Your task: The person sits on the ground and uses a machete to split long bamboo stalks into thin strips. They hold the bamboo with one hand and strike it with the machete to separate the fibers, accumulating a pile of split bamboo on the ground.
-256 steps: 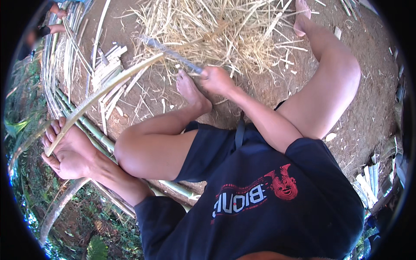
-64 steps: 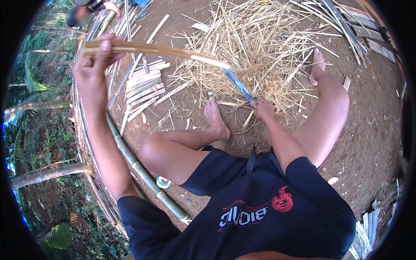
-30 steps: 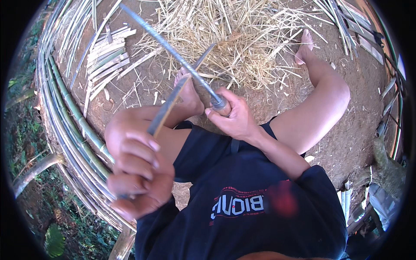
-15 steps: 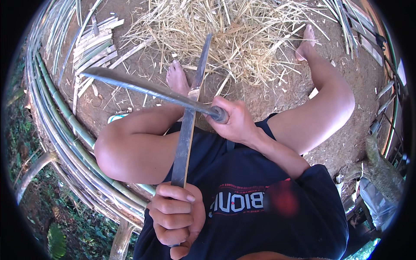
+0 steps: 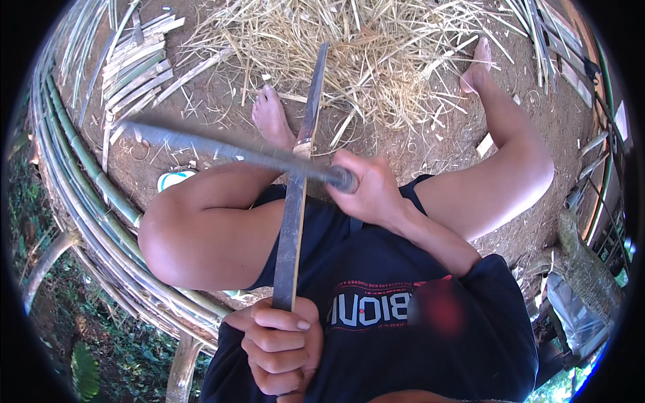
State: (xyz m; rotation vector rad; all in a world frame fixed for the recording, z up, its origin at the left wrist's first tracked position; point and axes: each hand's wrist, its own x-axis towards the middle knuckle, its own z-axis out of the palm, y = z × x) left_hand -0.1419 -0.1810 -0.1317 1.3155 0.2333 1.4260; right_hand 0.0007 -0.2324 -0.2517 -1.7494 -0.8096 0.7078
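My left hand (image 5: pixel 279 342) is closed round the near end of a long, flat bamboo strip (image 5: pixel 299 181) that runs straight away from me over my bent left knee. My right hand (image 5: pixel 369 191) grips the handle of a long grey blade (image 5: pixel 222 149), which lies crosswise over the strip and points left. Blade and strip meet just left of my right hand. The blade is blurred by motion.
A heap of pale bamboo shavings (image 5: pixel 376 60) lies on the dirt ahead, between my bare feet. Cut bamboo slats (image 5: pixel 134 64) are stacked at the far left. Long green bamboo poles (image 5: pixel 87 195) curve along my left side. More poles (image 5: pixel 551 47) lie at the right.
My left hand has brought the strip from out at the left to straight in front of me, end held near my chest. The blade has swung down to lie across it.
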